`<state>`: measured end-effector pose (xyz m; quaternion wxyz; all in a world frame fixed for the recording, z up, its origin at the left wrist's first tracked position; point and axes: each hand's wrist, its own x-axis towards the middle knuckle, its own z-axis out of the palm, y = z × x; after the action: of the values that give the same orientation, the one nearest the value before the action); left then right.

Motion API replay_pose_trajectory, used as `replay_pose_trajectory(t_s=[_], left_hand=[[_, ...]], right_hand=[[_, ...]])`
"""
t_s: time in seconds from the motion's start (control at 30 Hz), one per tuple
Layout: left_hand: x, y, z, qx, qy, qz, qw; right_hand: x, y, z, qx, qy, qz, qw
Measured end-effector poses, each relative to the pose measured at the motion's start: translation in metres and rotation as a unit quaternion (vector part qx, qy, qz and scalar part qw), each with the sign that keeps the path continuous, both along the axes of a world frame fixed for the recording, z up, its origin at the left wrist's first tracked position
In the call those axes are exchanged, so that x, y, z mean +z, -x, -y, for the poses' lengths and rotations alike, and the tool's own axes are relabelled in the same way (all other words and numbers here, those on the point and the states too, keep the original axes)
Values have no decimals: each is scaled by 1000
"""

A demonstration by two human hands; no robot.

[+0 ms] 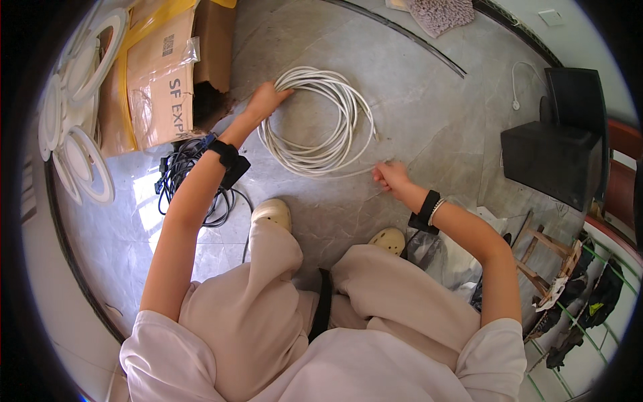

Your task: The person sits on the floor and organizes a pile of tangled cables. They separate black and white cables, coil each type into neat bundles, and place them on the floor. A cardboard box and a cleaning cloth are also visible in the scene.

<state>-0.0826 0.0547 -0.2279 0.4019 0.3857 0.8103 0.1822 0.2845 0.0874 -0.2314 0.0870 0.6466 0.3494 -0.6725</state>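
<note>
A coil of white cable (pixel 348 110) lies in a loose ring of several turns on the grey tiled floor in front of me. My left hand (pixel 266 102) is closed on the coil's upper left side, with the fingers wrapped over the turns. One end of the cable runs out from the bottom of the ring toward the right. That end is pinched in the closed fingers of my right hand (pixel 391 176). Near the ring's right edge another tip of cable (pixel 376 136) sticks out.
Left of the coil stands an open cardboard box (pixel 161 80), with white ring-shaped parts (pixel 87 161) beside it. A black cable bundle (pixel 181 174) lies by my left forearm. On the right are a black box (pixel 552 161), clear plastic (pixel 445 258) and a shoe rack (pixel 583 301).
</note>
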Motion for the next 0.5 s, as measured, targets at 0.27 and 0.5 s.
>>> replay_pose_trajectory(t_s=[0.27,0.5], left_hand=[[2,-2,4,1,-56,25,998],[4,-5,5,-43,-25,81,995]], right_hand=[[13,40,-36,66,-375,-91,920],[-9,62,-80,193,-342,-125,911]])
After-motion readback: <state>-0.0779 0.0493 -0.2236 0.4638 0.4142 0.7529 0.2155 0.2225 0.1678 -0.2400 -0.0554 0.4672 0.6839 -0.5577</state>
